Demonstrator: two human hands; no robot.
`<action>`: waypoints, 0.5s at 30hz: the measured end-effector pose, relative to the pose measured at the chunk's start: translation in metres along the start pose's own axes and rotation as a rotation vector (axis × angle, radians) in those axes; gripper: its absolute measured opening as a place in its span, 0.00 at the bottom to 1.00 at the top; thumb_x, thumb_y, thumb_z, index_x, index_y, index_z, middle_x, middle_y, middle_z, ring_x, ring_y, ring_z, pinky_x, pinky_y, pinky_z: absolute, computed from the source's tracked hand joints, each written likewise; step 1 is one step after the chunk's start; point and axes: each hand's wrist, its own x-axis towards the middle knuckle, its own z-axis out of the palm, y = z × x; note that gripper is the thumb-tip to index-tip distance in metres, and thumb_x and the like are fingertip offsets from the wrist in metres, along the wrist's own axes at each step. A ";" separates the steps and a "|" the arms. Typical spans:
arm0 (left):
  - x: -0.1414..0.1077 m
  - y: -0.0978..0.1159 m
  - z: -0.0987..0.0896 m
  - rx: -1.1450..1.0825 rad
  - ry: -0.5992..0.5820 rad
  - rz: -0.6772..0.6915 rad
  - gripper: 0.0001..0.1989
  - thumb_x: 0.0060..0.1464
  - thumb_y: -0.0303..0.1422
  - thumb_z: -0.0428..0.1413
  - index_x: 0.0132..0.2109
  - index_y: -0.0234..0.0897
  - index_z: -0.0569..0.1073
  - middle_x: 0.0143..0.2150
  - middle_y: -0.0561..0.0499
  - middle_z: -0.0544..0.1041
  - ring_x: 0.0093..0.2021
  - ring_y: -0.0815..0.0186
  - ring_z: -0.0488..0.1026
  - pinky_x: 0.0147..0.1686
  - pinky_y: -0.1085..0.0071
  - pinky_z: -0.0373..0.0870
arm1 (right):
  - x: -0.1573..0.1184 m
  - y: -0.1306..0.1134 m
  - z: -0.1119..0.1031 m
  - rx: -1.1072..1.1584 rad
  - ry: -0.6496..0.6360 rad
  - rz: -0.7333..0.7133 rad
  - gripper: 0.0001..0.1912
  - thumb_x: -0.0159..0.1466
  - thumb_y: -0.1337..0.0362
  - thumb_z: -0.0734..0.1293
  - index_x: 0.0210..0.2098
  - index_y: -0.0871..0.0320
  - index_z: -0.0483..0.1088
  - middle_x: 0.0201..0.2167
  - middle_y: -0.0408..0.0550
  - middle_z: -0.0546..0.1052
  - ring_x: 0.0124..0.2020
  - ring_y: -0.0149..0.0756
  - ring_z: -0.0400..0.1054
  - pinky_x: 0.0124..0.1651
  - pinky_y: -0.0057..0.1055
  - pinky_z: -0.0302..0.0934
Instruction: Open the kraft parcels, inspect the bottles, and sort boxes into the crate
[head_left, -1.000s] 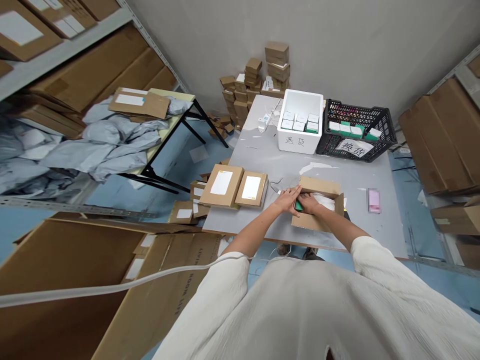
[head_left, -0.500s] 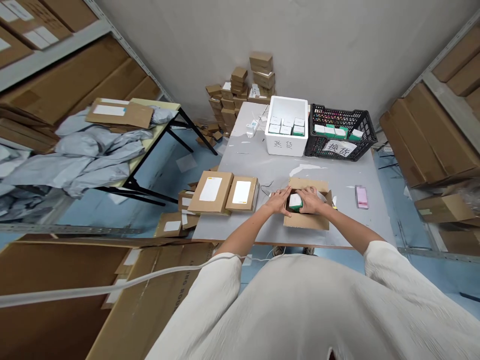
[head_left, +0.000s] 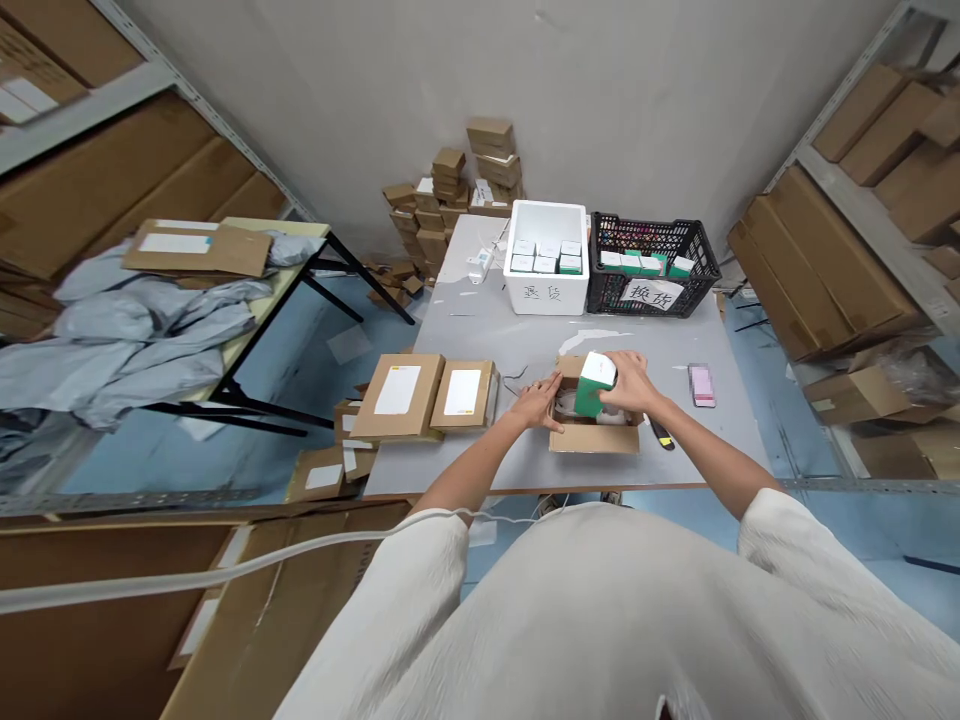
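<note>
An open cardboard box [head_left: 595, 438] stands near the front edge of the grey table, its flaps folded out. My left hand [head_left: 538, 403] grips its left side, fingers at the wall and flap. My right hand [head_left: 631, 384] holds a small green box with a white top [head_left: 592, 388], gripped by its right side. That small box is tilted and raised above the cardboard box's opening. Some pale packing material shows inside, partly hidden by the small box and my right hand. A dark box cutter [head_left: 661, 435] with a yellow mark lies just right of the cardboard box.
Two labelled parcels [head_left: 398, 398] lie to the left. At the back, a white foam bin [head_left: 546, 298] and a black crate [head_left: 691, 300] hold similar small boxes. A pink-screened phone [head_left: 702, 385] lies right. A white cable [head_left: 300, 548] crosses the lower left.
My right hand has lifted the small green box up from inside the cardboard box. My left hand stays at the left side. The view has shifted, and the box cutter shows more.
</note>
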 end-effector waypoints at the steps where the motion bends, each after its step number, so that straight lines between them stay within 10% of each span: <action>1: 0.001 0.000 0.000 0.004 -0.002 -0.002 0.81 0.41 0.70 0.66 0.83 0.44 0.25 0.85 0.33 0.33 0.77 0.30 0.53 0.70 0.43 0.55 | -0.003 0.005 -0.010 -0.004 0.040 0.014 0.45 0.56 0.56 0.73 0.72 0.54 0.64 0.61 0.60 0.74 0.65 0.70 0.59 0.69 0.58 0.49; 10: 0.003 0.009 -0.005 0.035 -0.009 -0.026 0.80 0.40 0.68 0.68 0.83 0.46 0.28 0.86 0.36 0.34 0.77 0.30 0.54 0.70 0.46 0.56 | -0.026 0.076 -0.107 -0.102 0.467 0.031 0.43 0.61 0.52 0.69 0.73 0.54 0.58 0.64 0.61 0.69 0.66 0.66 0.59 0.66 0.65 0.56; 15: -0.002 0.018 -0.009 0.031 -0.022 -0.066 0.79 0.42 0.66 0.69 0.83 0.47 0.28 0.86 0.37 0.33 0.78 0.29 0.53 0.71 0.44 0.56 | -0.030 0.119 -0.105 -0.060 0.575 0.155 0.41 0.61 0.51 0.70 0.70 0.56 0.60 0.61 0.61 0.71 0.64 0.63 0.61 0.66 0.63 0.57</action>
